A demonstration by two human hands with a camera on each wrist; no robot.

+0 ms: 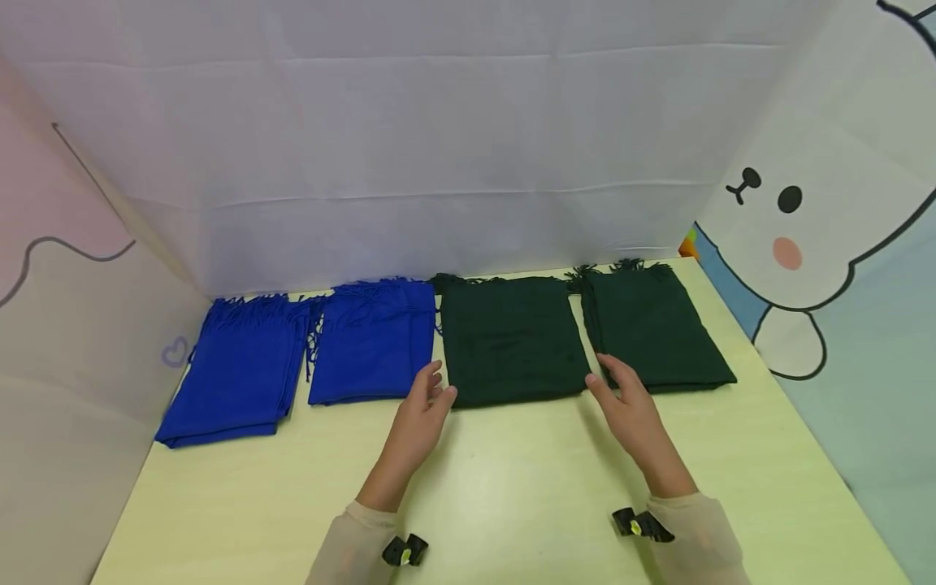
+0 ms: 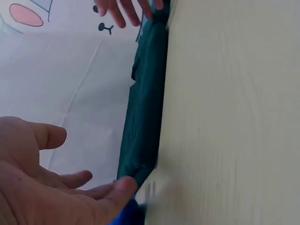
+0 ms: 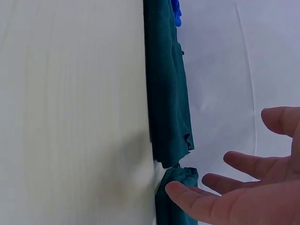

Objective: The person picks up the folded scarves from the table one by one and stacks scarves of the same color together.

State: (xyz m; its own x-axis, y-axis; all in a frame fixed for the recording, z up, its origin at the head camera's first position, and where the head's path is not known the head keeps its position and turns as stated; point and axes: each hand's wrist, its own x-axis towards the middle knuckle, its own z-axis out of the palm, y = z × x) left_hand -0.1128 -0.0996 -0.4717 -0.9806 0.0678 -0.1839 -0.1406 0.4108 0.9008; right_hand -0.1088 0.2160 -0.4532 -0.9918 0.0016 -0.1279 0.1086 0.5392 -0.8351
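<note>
A folded dark green scarf (image 1: pixel 515 341) with a fringe along its far edge lies flat between my two hands. My left hand (image 1: pixel 424 414) is beside its near left corner, fingers apart and nothing in them. At the near right corner is my right hand (image 1: pixel 629 406), its fingers spread and holding nothing. A second folded dark green scarf (image 1: pixel 661 333) lies to the right, partly behind the right fingertips. In the left wrist view the green scarf's folded edge (image 2: pixel 147 103) runs past the left fingers (image 2: pixel 124 187). The right wrist view shows both green scarves, with the right hand (image 3: pixel 253 187) over the gap.
Two folded blue scarves, one nearer the middle (image 1: pixel 376 345) and one at the far left (image 1: pixel 234 370), complete the row on the pale table (image 1: pixel 504 496). A white cloth backdrop (image 1: pixel 439 146) rises behind them. A bear-print curtain (image 1: pixel 855 244) hangs on the right.
</note>
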